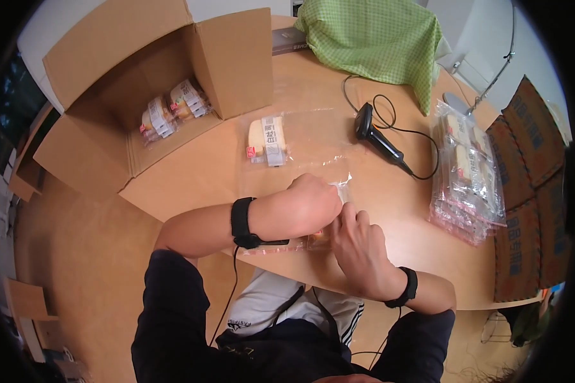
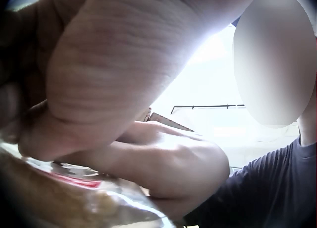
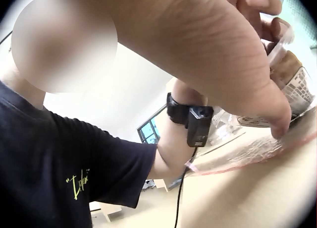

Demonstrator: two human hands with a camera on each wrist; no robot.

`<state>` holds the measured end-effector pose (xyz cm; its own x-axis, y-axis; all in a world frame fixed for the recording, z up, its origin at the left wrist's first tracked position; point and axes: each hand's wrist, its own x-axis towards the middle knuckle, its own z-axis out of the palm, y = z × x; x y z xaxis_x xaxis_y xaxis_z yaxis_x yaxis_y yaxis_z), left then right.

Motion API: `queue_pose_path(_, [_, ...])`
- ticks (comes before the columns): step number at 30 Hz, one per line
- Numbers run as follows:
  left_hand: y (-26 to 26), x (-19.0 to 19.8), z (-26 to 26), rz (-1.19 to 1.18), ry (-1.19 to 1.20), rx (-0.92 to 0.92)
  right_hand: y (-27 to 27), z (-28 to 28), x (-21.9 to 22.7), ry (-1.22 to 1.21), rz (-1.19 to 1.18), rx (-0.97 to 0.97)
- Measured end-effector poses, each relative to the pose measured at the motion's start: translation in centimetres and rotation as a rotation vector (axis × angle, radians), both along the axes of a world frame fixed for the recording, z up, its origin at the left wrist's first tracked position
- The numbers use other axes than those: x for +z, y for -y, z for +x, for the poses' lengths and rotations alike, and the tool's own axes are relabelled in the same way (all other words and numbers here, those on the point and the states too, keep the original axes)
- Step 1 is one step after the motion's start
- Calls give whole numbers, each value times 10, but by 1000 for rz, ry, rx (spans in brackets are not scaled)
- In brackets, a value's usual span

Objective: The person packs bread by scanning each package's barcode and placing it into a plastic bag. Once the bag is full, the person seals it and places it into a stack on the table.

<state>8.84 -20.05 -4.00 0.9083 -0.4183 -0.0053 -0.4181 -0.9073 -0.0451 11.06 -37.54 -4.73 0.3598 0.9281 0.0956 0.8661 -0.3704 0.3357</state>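
Both hands meet over a large clear bag (image 1: 300, 172) lying flat near the table's front edge. The left hand (image 1: 310, 203), its fingers curled, grips clear plastic at a wrapped bread pack (image 1: 317, 237), mostly covered by the hands. From the right, the right hand (image 1: 364, 255) pinches the same plastic with bent fingers. Close up in the right wrist view, the pack (image 3: 297, 89) shows a printed label beside the right thumb. Another bread pack (image 1: 266, 140) with a white label lies at the bag's upper left. Exact fingertip contacts are partly hidden.
An open cardboard box (image 1: 243, 64) at the back left holds several bread packs (image 1: 188, 101). A black scanner (image 1: 380, 143) with a coiled cable lies right of centre. Stacked bagged packs (image 1: 467, 172) are at the right, near printed cardboard (image 1: 517, 242). Green checked cloth (image 1: 377, 45) is behind.
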Motion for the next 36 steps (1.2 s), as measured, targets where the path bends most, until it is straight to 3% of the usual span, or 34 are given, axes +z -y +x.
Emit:
queue_pose_path(5, [-1, -3, 0, -49, 43, 32, -8, 21, -10, -185, 28, -104])
queue_pose_path(9, [-3, 1, 2, -59, 96, 83, -11, 28, -10, -170, 96, -146])
queue_pose_path(11, [-5, 2, 1, -71, 118, 91, -10, 27, -16, -53, 130, -53])
queue_pose_path(15, [-10, 2, 0, -64, 152, 24, -3, 18, -18, -83, 122, 138])
queue_pose_path(17, [-9, 1, 1, -56, 145, 8, -1, 9, -16, -133, 51, 324])
queue_pose_path(18, [-8, 1, 1, -44, 139, 2, -2, 3, -15, -281, 36, 317])
queue_pose_path(21, [-4, 2, 2, -6, 104, 22, -6, 5, -26, -338, 50, 428])
queue_pose_path(24, [-2, 0, 0, 11, 83, 42, -13, 12, -29, -450, 113, 396])
queue_pose_path(31, [0, 12, -1, -41, 80, 97, -17, 18, -49, -275, 98, 402])
queue_pose_path(34, [0, 10, 0, -104, 69, 96, -17, 19, -49, -311, 145, 409])
queue_pose_path(36, [-1, 7, 1, -106, 62, 92, -18, 22, -49, -496, 104, 329])
